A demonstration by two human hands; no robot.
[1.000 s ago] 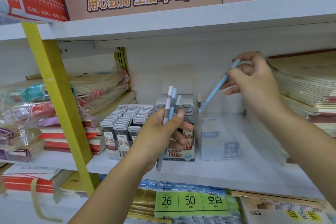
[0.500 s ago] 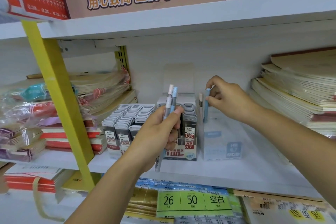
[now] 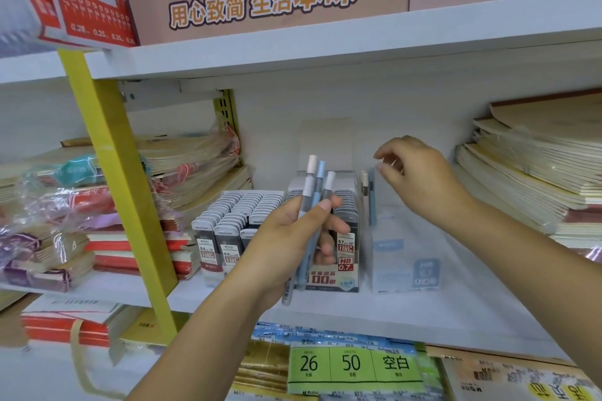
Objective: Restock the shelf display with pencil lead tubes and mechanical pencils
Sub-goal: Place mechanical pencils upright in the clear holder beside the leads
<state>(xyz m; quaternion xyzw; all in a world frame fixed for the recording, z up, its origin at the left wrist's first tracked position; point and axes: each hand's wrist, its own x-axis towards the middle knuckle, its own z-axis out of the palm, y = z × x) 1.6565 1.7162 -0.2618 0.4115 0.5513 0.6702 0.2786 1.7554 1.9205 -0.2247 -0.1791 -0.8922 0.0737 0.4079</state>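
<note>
On the white shelf (image 3: pixel 374 309) at frame centre, the left hand (image 3: pixel 293 238) clasps upright mechanical pencils (image 3: pixel 314 205), just lower left of the empty, loosely open right hand (image 3: pixel 413 172), nearer the clear display box (image 3: pixel 404 257).

Several mechanical pencils (image 3: pixel 313 205), pale blue and grey with white caps, stand bunched upright in front of the shelf (image 3: pixel 423 312). Rows of grey-capped pencil lead tubes (image 3: pixel 241 212) fill cardboard trays on the shelf, labels facing forward. Just beside them, a clear display box (image 3: pixel 400 247) holds two upright pencils (image 3: pixel 368 198) at its back left corner.
</note>
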